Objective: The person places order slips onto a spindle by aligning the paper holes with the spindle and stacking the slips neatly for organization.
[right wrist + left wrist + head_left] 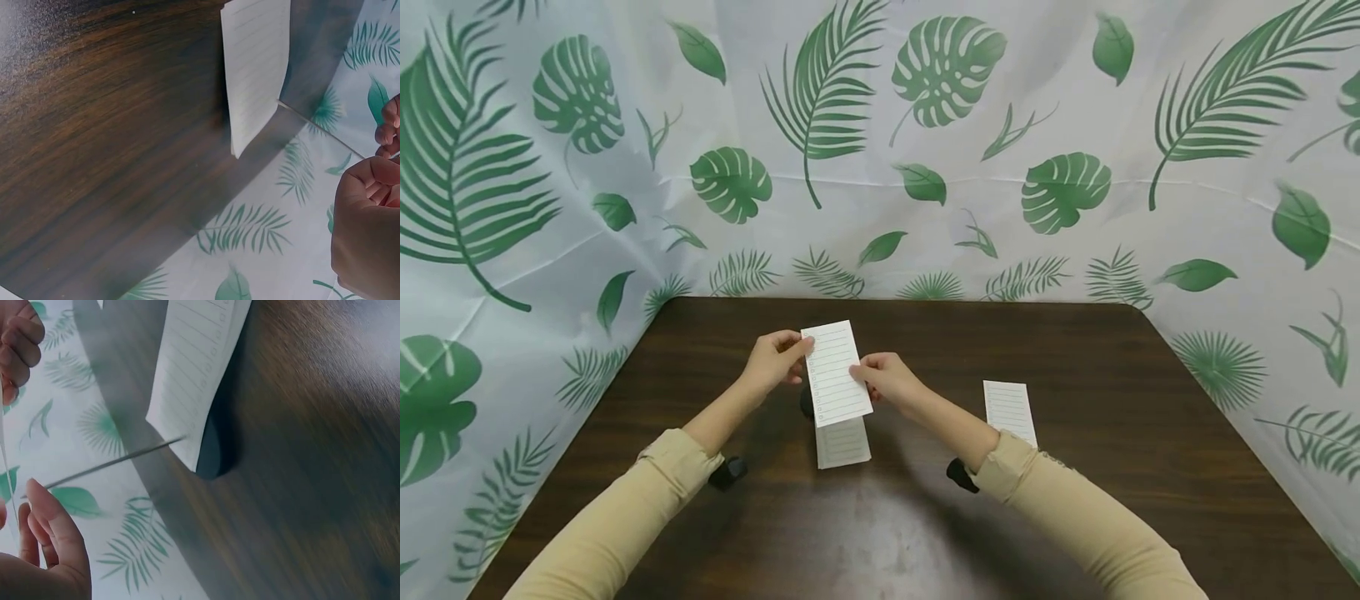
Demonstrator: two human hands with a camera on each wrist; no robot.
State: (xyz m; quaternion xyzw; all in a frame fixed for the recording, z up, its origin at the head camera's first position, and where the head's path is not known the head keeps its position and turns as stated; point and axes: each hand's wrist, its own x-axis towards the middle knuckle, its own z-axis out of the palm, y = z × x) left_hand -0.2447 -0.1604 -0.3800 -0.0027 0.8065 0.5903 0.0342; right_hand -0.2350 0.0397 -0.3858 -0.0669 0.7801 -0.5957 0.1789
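Observation:
A white lined sheet of paper [837, 375] with small checkboxes down one side is held up between my two hands. My left hand [771, 360] pinches it near the upper left corner, and my right hand [889, 379] pinches its right edge. Seen almost edge-on, the same sheet [112, 465] is a thin line in the left wrist view. Below it lies a stack of similar lined sheets [844, 446], partly covered in the head view. The right wrist view shows that stack [256, 75] apart from the held sheet.
Another lined sheet [1009, 410] lies on the dark wooden table [1105, 350] to the right, partly behind my right forearm. A rounded dark object [214, 447] sits under or beside the stack. Leaf-printed white curtains [865, 233] surround the table's back and sides.

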